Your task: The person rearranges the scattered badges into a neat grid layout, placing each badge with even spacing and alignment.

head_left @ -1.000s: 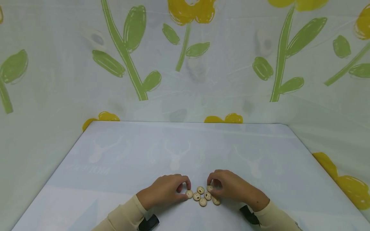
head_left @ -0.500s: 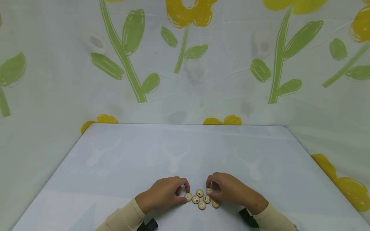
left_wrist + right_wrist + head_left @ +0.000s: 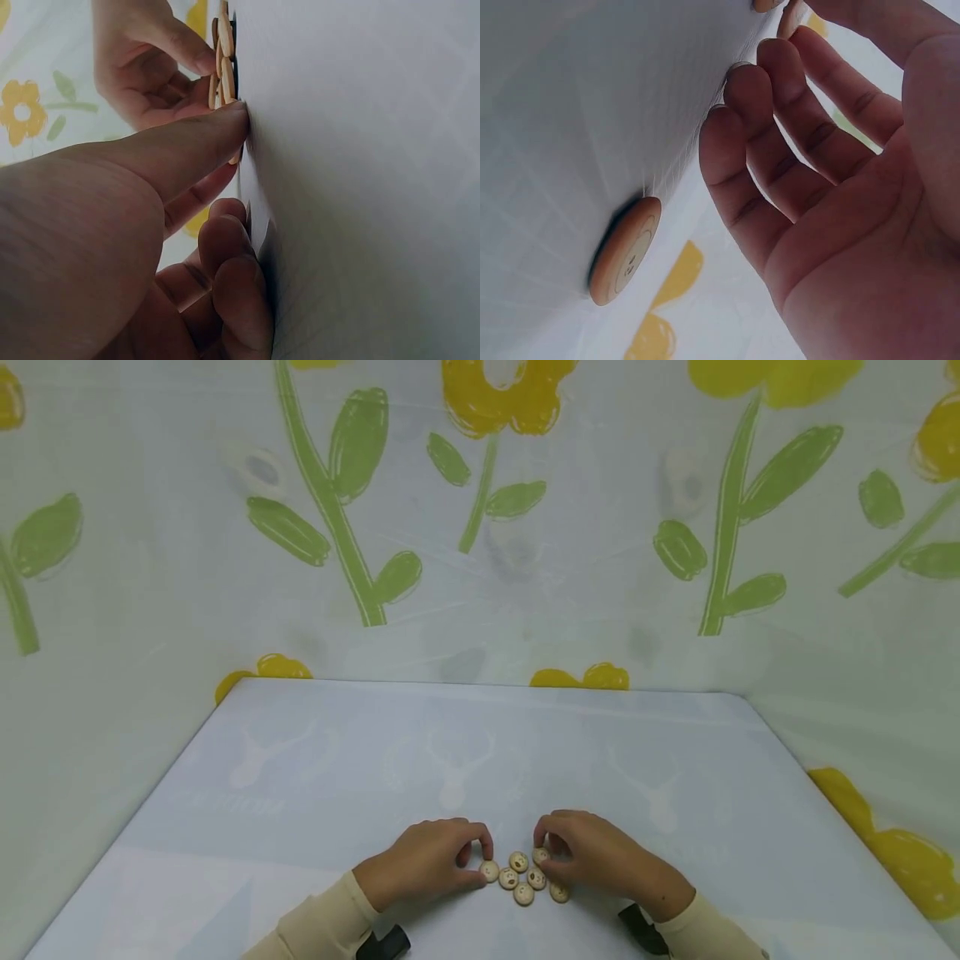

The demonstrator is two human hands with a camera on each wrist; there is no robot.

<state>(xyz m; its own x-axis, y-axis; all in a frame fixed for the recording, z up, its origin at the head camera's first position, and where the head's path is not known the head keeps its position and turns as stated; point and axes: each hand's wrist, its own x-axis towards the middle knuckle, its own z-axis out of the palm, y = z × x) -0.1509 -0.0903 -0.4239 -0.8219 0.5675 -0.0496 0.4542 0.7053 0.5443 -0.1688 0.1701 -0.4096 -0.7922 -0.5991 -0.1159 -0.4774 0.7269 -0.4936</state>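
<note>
Several small round wooden discs lie in a close cluster on the white table, flat side up. At the cluster's left end, my left hand (image 3: pixel 427 864) pinches the leftmost disc (image 3: pixel 489 871) between thumb and index finger. My right hand (image 3: pixel 603 856) has the upper right disc (image 3: pixel 541 857) between its thumb and index finger. Between the hands sit a top disc (image 3: pixel 518 861), two middle ones and a bottom disc (image 3: pixel 523 894). Another disc (image 3: pixel 558 892) is partly covered by my right hand. In the right wrist view, a disc (image 3: pixel 626 251) shows a printed smiling face.
The white table (image 3: pixel 360 743) bears faint deer-head prints and reaches back to a pale curtain (image 3: pixel 585 593) with green stems and yellow flowers. Black wrist straps (image 3: pixel 384 943) sit at both cuffs, close to the tabletop.
The head view has shifted slightly. Both hands stay at the same two discs, and the cluster keeps its arrangement.
</note>
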